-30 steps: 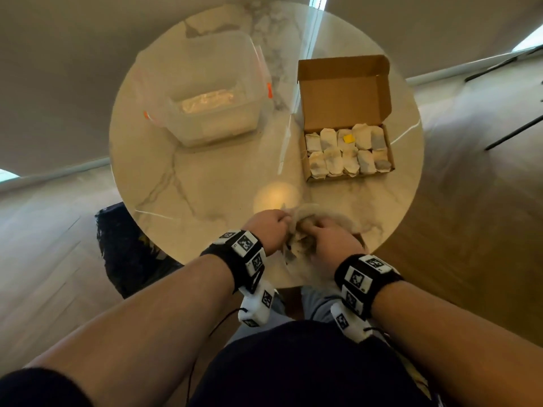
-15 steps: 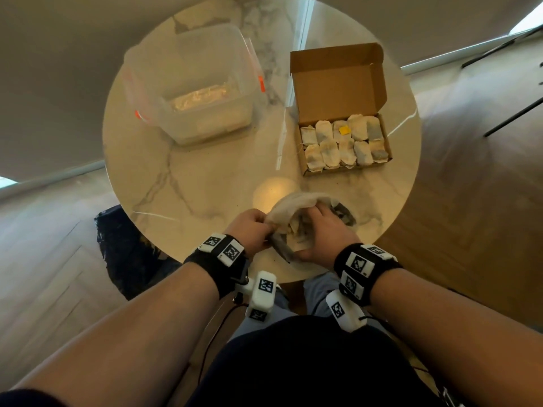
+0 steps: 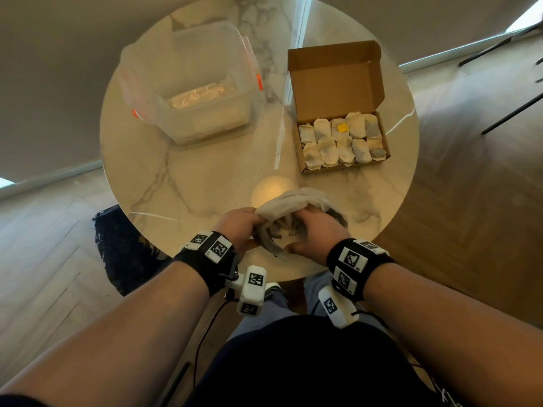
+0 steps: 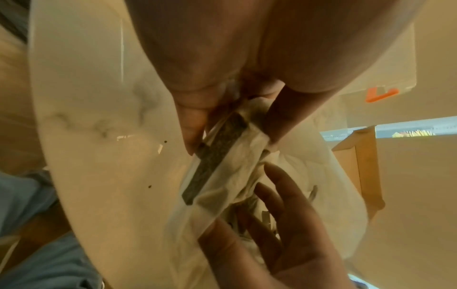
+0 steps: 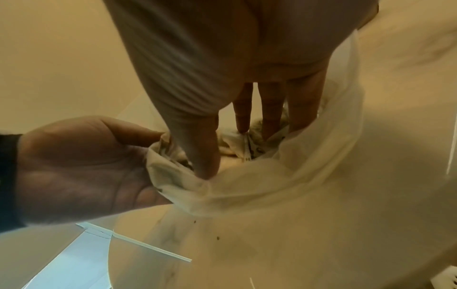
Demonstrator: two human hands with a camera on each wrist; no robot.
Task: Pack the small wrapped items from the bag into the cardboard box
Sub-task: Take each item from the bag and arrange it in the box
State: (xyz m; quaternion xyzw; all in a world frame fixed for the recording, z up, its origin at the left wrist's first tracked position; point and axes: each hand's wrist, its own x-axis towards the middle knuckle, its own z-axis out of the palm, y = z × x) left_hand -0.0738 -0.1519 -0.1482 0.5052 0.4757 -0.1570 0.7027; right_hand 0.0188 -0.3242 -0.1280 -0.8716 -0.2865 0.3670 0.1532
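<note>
- Step in hand, as judged: the right hand (image 3: 313,230) is reaching into the bag (image 3: 296,201) at the near table edge; spreading the rim wide and taking 1 item at a time would be working best.
- The left hand (image 3: 239,227) is pinching the bag's rim, fingers curled around the fabric.
- The right hand's fingers (image 5: 272,109) are extending straight among the wrapped items (image 5: 249,144); whether they are gripping any cannot be told.
- The cardboard box (image 3: 335,74) is lying far right, 10 items showing inside.

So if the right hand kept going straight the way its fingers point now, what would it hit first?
Most likely the wrapped items inside the bag. The right hand points its straight fingers down into the bag's open mouth, which the left hand pinches open. How deep the items sit is unclear.
</note>
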